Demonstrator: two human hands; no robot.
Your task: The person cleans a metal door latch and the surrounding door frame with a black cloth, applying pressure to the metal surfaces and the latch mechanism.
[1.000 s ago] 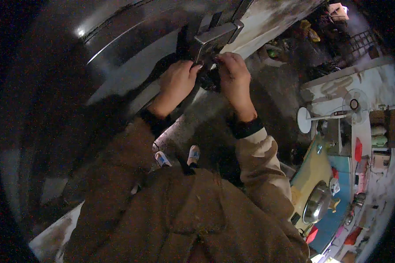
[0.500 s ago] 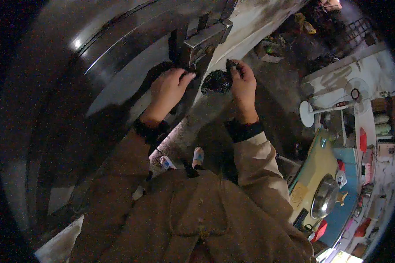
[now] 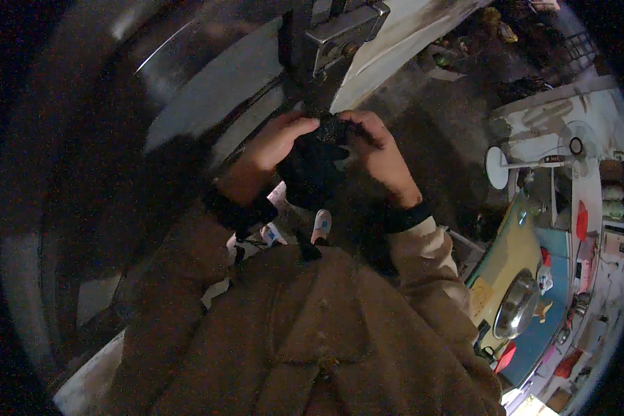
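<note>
Both my hands grip a black, crumpled fabric piece (image 3: 315,166) at chest height. Its upper part looks rough and speckled; the rest hangs down in dark folds, and its exact kind is not clear. My left hand (image 3: 274,144) is closed on its left edge, with the thumb along the top. My right hand (image 3: 383,158) pinches the right edge, fingers bent inward. Just beyond the hands stands a dark, shiny metal door or panel with a metal latch (image 3: 347,33).
To the right stands a yellow-topped table (image 3: 496,267) carrying a round metal bowl (image 3: 516,305). Behind it is a white fan (image 3: 527,165) by a low wall. Clutter and a small box (image 3: 445,73) lie on the floor at the far right. My shoes (image 3: 322,223) show below.
My hands have come together and nearer my body. The black fabric, previously hanging from my right hand, is now stretched between both. The view has shifted slightly.
</note>
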